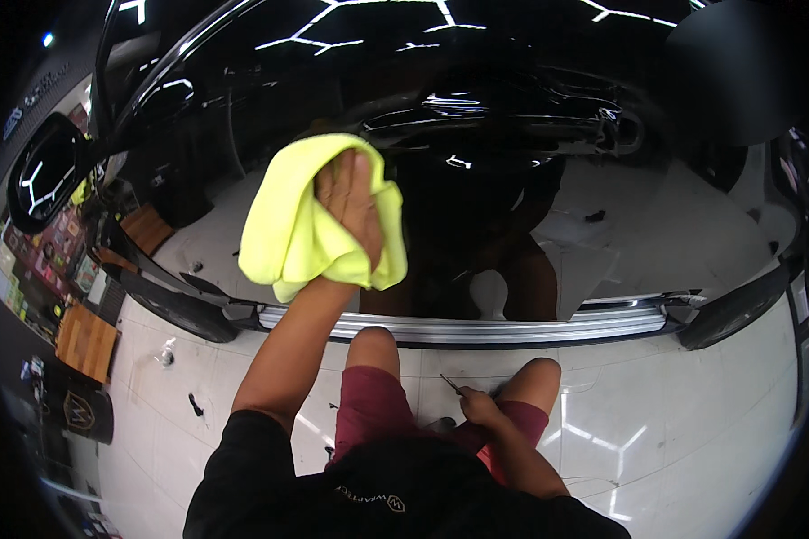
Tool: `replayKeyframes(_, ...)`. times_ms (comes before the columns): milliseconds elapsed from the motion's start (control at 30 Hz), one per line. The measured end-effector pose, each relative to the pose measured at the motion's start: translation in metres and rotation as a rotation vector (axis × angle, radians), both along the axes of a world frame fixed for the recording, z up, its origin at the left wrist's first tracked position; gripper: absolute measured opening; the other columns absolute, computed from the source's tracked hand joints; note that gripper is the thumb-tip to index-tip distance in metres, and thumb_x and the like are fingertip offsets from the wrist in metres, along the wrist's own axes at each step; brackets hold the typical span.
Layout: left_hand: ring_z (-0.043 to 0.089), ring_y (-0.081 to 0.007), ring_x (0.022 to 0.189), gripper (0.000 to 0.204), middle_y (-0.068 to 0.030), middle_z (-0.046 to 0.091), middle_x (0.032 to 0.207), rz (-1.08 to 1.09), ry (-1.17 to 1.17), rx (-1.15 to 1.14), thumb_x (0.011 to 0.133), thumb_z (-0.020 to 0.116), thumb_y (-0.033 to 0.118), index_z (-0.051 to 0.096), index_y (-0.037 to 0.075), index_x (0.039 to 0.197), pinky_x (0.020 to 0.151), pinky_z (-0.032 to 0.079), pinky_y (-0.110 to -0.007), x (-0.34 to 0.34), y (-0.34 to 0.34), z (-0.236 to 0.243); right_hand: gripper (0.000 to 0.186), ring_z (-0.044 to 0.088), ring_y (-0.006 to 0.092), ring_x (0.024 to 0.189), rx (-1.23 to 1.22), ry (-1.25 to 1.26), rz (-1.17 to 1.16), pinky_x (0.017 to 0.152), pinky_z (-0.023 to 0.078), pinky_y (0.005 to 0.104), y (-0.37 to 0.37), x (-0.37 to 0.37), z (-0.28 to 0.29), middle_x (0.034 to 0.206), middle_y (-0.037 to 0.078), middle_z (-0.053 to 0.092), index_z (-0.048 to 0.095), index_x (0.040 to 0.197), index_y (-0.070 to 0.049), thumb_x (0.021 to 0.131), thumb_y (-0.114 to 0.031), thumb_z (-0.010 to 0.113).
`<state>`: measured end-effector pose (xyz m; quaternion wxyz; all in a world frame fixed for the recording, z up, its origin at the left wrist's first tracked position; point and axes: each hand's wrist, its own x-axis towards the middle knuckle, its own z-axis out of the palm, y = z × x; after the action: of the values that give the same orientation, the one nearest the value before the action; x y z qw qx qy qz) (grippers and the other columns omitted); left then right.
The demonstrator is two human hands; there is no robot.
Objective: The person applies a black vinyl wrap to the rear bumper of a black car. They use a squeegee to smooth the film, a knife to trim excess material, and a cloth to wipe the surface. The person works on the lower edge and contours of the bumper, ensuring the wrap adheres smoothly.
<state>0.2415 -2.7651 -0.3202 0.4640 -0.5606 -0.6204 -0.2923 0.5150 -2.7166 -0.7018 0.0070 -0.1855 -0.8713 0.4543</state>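
My left hand [351, 193] is raised in front of the glossy black car door [476, 242]. A bright yellow-green cloth [288, 225] is bunched around it, held by the hand against the door. Folds cover the fingertips and part of the palm, while the back of the fingers shows. Low over my right thigh, my right hand [481, 407] is closed round a thin, dark, pointed tool [450, 384]. The tool's tip sticks out toward the car; its other end is hidden in the fist, so its exact kind does not show.
Along the door's bottom runs a silver sill [476, 332], close to my knees. Wheels stand at both ends, and a side mirror [49, 172] juts out at left. Small dark scraps [196, 404] lie on the tiled floor [166, 431]. A wooden-topped piece [86, 343] stands at far left.
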Motion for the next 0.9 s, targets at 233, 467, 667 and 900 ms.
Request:
replayKeyframes(233, 0.056, -0.0393, 0.120, 0.052, -0.0202, 0.055, 0.134, -0.254, 0.083, 0.092, 0.087, 0.054, -0.002, 0.048, 0.002, 0.139, 0.107, 0.040, -0.048, 0.051, -0.022, 0.115, 0.032, 0.064, 0.0451, 0.092, 0.045, 0.051, -0.058, 0.082, 0.050, 0.0520, -0.060, -0.009, 0.015, 0.098, 0.027, 0.067, 0.059, 0.118, -0.001, 0.091, -0.015, 0.049)
replayKeyframes(467, 0.062, -0.0326, 0.111, 0.046, -0.0129, 0.062, 0.128, -0.185, -0.013, 0.176, 0.082, 0.061, -0.005, 0.061, 0.005, 0.127, 0.101, 0.046, -0.043, -0.013, -0.074, 0.112, 0.033, 0.064, 0.0455, 0.093, -0.146, -0.092, -0.255, 0.082, 0.050, 0.0511, -0.075, -0.062, 0.080, 0.100, 0.025, 0.067, 0.059, 0.120, -0.002, 0.092, -0.018, 0.052)
replayKeyframes(667, 0.059, -0.0307, 0.116, 0.037, -0.0188, 0.064, 0.122, -0.339, -0.538, -0.127, 0.088, 0.050, -0.004, 0.064, -0.001, 0.122, 0.106, 0.041, -0.041, -0.044, -0.161, 0.044, 0.034, 0.065, 0.0443, 0.090, 0.211, -0.100, -0.300, 0.083, 0.052, 0.0510, -0.076, -0.015, 0.165, 0.096, 0.027, 0.067, 0.059, 0.121, -0.003, 0.090, -0.015, 0.051)
replayKeyframes(900, 0.063, -0.0245, 0.101, 0.026, -0.0133, 0.066, 0.107, -0.960, -2.289, 0.079, 0.091, 0.048, 0.007, 0.060, -0.002, 0.112, 0.092, 0.050, -0.036, -0.113, -0.263, -0.108, 0.056, 0.065, 0.0448, 0.097, 0.402, -0.356, -0.410, 0.085, 0.053, 0.0515, -0.090, 0.006, 0.164, 0.111, 0.025, 0.065, 0.051, 0.135, -0.007, 0.083, -0.024, 0.061)
